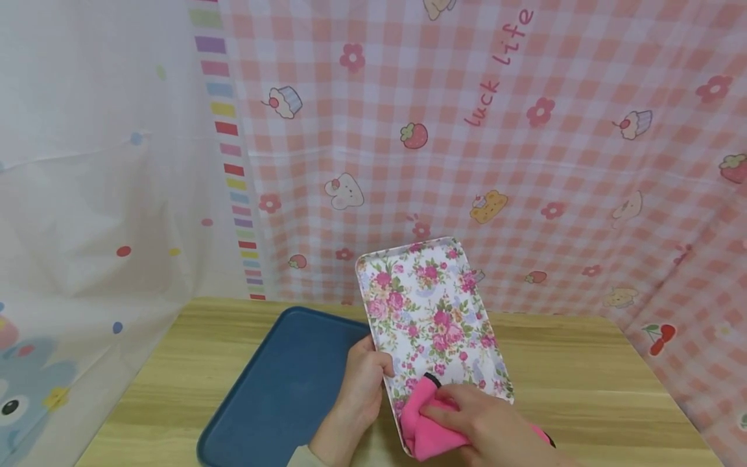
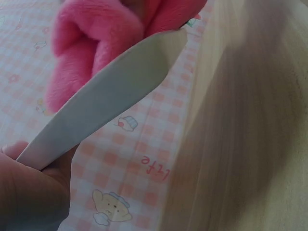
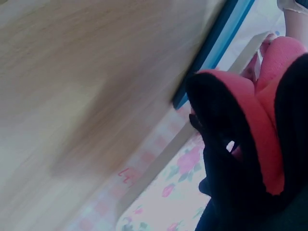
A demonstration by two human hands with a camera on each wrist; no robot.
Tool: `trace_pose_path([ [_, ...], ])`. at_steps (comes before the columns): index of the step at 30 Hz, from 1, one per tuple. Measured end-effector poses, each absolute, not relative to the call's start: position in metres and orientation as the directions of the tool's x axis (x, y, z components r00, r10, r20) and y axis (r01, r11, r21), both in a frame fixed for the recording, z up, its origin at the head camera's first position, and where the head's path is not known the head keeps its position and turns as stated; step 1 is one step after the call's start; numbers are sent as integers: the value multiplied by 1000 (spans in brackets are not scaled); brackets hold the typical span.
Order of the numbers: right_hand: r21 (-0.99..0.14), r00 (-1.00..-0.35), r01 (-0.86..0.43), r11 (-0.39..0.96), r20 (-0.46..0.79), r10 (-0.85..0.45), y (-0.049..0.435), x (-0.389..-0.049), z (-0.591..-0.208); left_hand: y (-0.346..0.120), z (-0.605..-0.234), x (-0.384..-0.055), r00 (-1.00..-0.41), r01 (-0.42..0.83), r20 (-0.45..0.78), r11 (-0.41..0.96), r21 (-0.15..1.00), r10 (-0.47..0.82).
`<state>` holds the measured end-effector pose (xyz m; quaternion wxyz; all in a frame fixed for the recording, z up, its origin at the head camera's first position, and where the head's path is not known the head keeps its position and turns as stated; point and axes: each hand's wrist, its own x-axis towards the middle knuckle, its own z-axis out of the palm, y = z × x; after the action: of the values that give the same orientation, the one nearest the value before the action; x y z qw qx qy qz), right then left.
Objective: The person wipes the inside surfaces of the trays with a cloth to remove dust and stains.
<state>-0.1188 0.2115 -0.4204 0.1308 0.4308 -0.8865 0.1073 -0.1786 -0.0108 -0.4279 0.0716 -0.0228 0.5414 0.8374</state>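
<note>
A white tray with pink flowers (image 1: 432, 311) is held tilted up above the table. My left hand (image 1: 363, 383) grips its left edge, thumb over the front face. In the left wrist view, the pale side of the tray (image 2: 110, 91) runs from the left hand's thumb and fingers (image 2: 33, 192). My right hand (image 1: 484, 418) holds a bunched pink cloth (image 1: 428, 421) with black edging against the tray's lower left corner. In the right wrist view, the cloth (image 3: 269, 139) covers much of the right side, and the right hand's fingers are hidden.
A dark blue tray (image 1: 286, 389) lies on the wooden table (image 1: 595, 395), left of the flowered tray and partly behind the left forearm. A pink checked curtain (image 1: 373, 155) hangs behind the table, with a white curtain (image 1: 117, 194) at the left.
</note>
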Motion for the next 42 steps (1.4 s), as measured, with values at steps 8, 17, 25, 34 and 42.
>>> trace_pose_path([
  [8, -99, -642, -758, 644, 282, -713, 200, -119, -412, -10, -429, -178, -985, -160, -123, -378, 912, 121],
  [17, -5, -602, -763, 647, 372, -707, 198, -127, -409, -8, -427, -178, -988, -143, -111, -381, 913, 104],
  [25, 8, -586, -743, 669, 475, -657, 195, -139, -405, -9, -428, -177, -987, -149, -116, -366, 919, 109],
  [34, -13, -639, -696, 718, 467, -611, 191, -150, -392, -10, -428, -177, -987, -143, -105, -362, 921, 122],
  [42, 17, -631, -687, 726, 482, -608, 187, -166, -385, -11, -427, -176, -983, -163, -119, -364, 917, 140],
])
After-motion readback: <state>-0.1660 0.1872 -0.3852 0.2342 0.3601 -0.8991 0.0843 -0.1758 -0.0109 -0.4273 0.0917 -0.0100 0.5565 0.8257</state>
